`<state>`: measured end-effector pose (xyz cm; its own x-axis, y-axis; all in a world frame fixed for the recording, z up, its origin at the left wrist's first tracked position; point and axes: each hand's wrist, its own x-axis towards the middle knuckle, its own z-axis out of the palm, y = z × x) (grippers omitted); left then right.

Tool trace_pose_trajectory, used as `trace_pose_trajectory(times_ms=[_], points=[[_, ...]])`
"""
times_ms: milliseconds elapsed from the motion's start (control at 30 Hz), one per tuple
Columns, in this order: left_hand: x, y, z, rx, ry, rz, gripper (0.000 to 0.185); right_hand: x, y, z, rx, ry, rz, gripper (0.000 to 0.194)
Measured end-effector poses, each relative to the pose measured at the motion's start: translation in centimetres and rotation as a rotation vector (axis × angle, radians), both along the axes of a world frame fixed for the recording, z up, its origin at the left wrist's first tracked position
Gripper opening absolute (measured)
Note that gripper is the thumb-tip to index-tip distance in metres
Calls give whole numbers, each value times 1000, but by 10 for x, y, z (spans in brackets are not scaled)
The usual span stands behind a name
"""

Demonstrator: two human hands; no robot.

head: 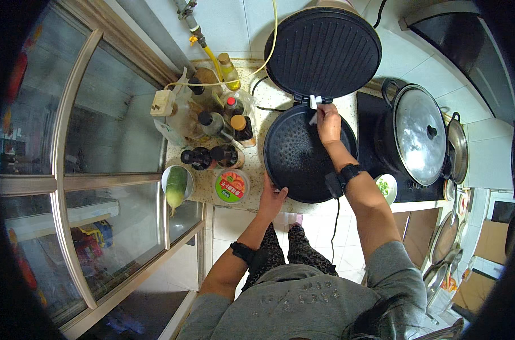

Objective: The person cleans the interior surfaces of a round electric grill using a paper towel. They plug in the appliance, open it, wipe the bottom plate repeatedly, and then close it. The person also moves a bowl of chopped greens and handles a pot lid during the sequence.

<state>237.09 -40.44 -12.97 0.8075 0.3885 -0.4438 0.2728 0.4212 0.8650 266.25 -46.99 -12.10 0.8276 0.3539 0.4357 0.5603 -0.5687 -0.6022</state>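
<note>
An electric griddle stands on the speckled countertop, its ridged black lid (323,51) raised and its dimpled round lower plate (302,157) exposed. My right hand (328,123) pinches a white tissue or cloth (314,102) at the back of the plate, by the hinge. Part of the white piece is hidden behind my fingers. At the front left, my left hand (272,196) grips the rim of the lower plate, thumb on the edge and fingers along the side.
Several sauce bottles (227,156) and a round tub with a printed lid (232,186) stand left. A green radish (176,185) lies in a white bowl. To the right are a large lidded pot (421,131) on a black cooktop and a bowl of chopped greens (385,188). A cord (266,80) crosses behind.
</note>
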Motion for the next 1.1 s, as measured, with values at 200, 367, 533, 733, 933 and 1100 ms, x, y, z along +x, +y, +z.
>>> trace_pose_trajectory(times_ms=[200,367,533,733,933,1100], points=[[-4,0,-17,52,7,-49,94,-11,17,5,-353,59,-18,32],[-4,0,-20,23,-4,-41,94,-10,13,-4,-570,-14,-19,37],[-7,0,-17,-38,17,-44,94,-7,6,-10,-552,-7,10,29],[-2,0,-11,17,-43,-29,93,-18,-15,-2,-433,70,47,25],[1,0,7,-21,-6,9,88,-10,16,-9,-240,17,54,36],[0,0,-6,24,-31,-17,88,-6,-3,-1,-313,11,176,20]])
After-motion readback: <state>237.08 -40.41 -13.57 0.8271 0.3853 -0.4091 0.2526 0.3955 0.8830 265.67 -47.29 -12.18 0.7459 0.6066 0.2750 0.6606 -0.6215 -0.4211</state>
